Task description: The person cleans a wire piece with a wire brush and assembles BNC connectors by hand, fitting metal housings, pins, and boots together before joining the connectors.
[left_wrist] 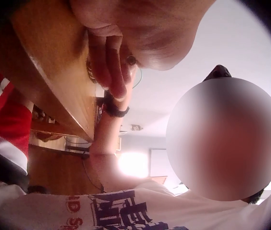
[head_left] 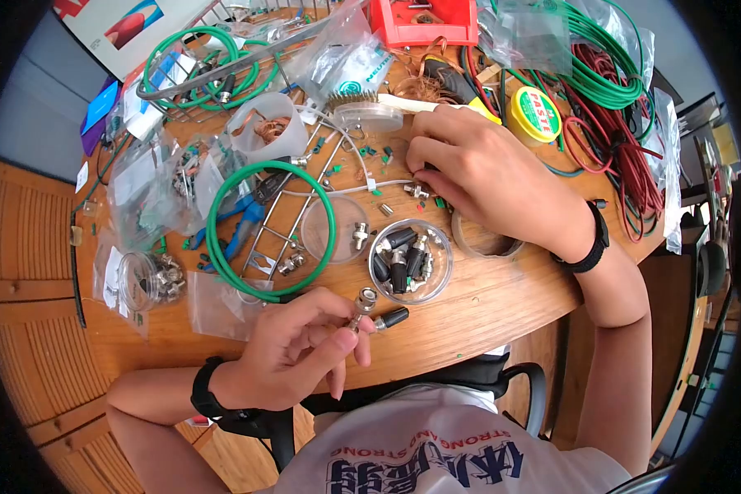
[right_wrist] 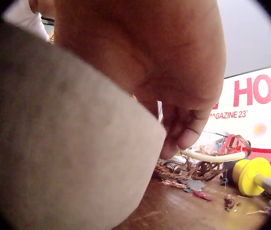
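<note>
Between thumb and fingers my left hand pinches a silver BNC connector near the table's front edge. A black-sleeved connector shows right beside those fingertips. In the left wrist view, a small round metal end peeks out by the hand. My right hand reaches over the cluttered middle, fingers bent downward, fingertips right at a silver metal connector; I cannot tell whether they grip it. A round clear dish of black and silver connectors lies between the hands.
A green cable coil and blue-handled pliers lie left. Behind are a white cup with copper strands, a wire brush and a yellow paste tin. A tape-like ring sits under the right hand.
</note>
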### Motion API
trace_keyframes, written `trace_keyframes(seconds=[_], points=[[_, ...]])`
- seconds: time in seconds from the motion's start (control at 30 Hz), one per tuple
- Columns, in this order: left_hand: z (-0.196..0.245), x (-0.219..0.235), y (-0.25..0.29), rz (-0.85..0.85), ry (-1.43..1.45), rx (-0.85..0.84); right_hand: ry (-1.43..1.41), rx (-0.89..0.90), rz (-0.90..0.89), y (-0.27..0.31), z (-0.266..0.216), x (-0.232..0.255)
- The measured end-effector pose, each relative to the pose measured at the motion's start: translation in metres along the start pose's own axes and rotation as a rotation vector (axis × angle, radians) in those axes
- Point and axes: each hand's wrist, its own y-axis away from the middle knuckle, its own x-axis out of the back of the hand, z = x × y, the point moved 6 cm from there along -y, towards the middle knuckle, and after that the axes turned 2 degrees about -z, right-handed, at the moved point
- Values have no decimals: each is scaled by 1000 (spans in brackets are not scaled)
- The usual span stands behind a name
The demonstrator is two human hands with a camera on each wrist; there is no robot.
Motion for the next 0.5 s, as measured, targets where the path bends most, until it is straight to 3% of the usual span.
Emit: trace_keyframes(seconds=[0.43, 0.5], points=[[1, -1, -1, 15, 4, -21, 27, 36, 42, 0, -2, 9], [0, -1, 0, 55, 34, -51, 24, -34, 28, 1, 0, 13]])
